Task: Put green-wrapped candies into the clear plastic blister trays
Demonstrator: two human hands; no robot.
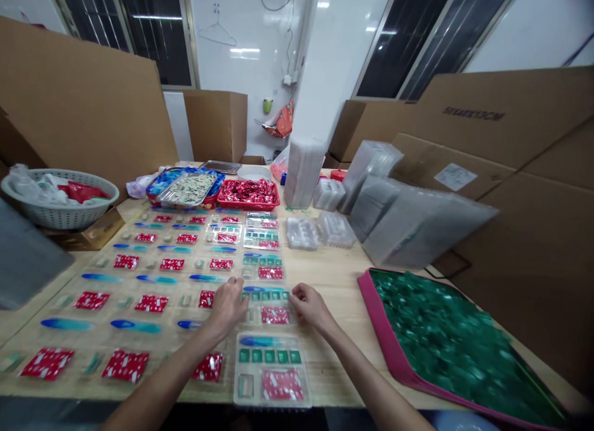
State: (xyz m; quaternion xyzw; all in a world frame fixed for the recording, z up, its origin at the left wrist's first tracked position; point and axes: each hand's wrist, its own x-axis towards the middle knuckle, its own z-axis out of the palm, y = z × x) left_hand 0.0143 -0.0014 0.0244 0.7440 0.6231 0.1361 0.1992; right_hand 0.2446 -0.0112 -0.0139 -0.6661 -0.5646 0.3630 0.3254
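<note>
My left hand (229, 306), fingers curled together, is at the left edge of a clear plastic tray (253, 315). My right hand (310, 304) pinches at the right edge of the same tray. Inside it are a blue pen-like piece (263, 289), a row of small green squares (270, 296) and a red patterned packet (275, 315); whatever lies under my fingertips is hidden. Nearer to me lies a similar tray (237, 372) with a blue piece, green squares, a small pale block (245, 385) and a red packet (282, 384); its top looks covered by a clear lid.
Rows of similar trays without green squares fill the left, with red packets (152, 303). A pink-rimmed bin (378, 319) of green pieces stands right. Behind are a red tray (276, 203) of packets, a metal tray (188, 189), stacked clear plastic (304, 174), a basket (69, 211) and cardboard.
</note>
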